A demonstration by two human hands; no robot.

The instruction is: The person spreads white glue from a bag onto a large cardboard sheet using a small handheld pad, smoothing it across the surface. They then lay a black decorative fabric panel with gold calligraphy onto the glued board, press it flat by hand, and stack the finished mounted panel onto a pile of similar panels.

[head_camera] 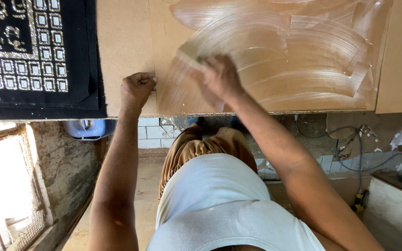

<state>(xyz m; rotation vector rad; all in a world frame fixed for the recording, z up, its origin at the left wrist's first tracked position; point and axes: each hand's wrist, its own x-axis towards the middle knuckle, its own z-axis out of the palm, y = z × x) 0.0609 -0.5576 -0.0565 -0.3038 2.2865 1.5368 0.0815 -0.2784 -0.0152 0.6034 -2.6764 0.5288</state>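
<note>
Glossy, streaked arcs of wet glue already cover most of the brown board (266,60) beyond the right hand (220,76); a dry strip remains toward the left hand (137,88); the right hand is closed on a small spreader pad (190,52), pressing it onto the board; the left hand, curled shut, steadies the board's edge.

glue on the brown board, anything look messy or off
The whitish glue lies in uneven curved streaks on the brown fibreboard panel, thick at the top, thin near the front edge. The right hand presses a small flat spreader; the left hand grips the panel's edge. Nothing spilled.
</note>
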